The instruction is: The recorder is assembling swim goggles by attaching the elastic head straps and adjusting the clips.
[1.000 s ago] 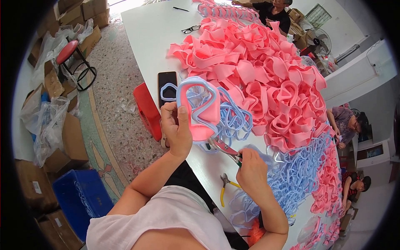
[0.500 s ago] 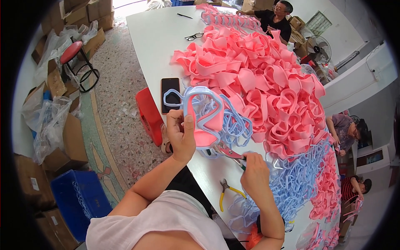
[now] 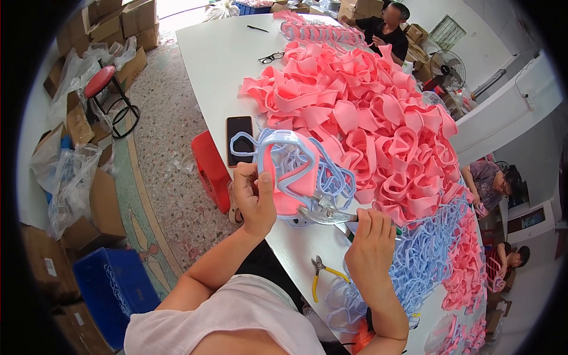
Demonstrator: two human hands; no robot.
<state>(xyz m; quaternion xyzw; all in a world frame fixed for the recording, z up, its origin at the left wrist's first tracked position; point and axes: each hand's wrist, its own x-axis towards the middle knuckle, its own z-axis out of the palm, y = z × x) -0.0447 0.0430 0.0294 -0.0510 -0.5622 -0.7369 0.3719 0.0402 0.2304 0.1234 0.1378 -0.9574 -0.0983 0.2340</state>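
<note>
My left hand [image 3: 254, 204] is closed around the near left edge of a pink mask piece with a pale blue frame [image 3: 305, 187], holding it up over the table edge. My right hand [image 3: 371, 245] grips the handles of pliers [image 3: 332, 216] with silver jaws and green on the handles. Their jaws meet the lower rim of the mask piece; the exact contact is too small to make out. Beyond the held piece lies a bunch of pale blue frames [image 3: 338, 177]. A large heap of soft pink mask parts [image 3: 361, 118] spreads across the table.
Yellow-handled cutters [image 3: 321, 275] lie near the table's front edge, beside a pile of pale blue frames [image 3: 414, 260]. A phone [image 3: 239, 127] and glasses [image 3: 271, 57] rest at left. Below stand a red stool [image 3: 210, 168] and a blue bin [image 3: 109, 290]. Other people sit around the table.
The pliers have swung more level, their silver jaws now showing at the mask's lower rim. My right hand has shifted slightly right. The left hand and mask piece have dipped slightly.
</note>
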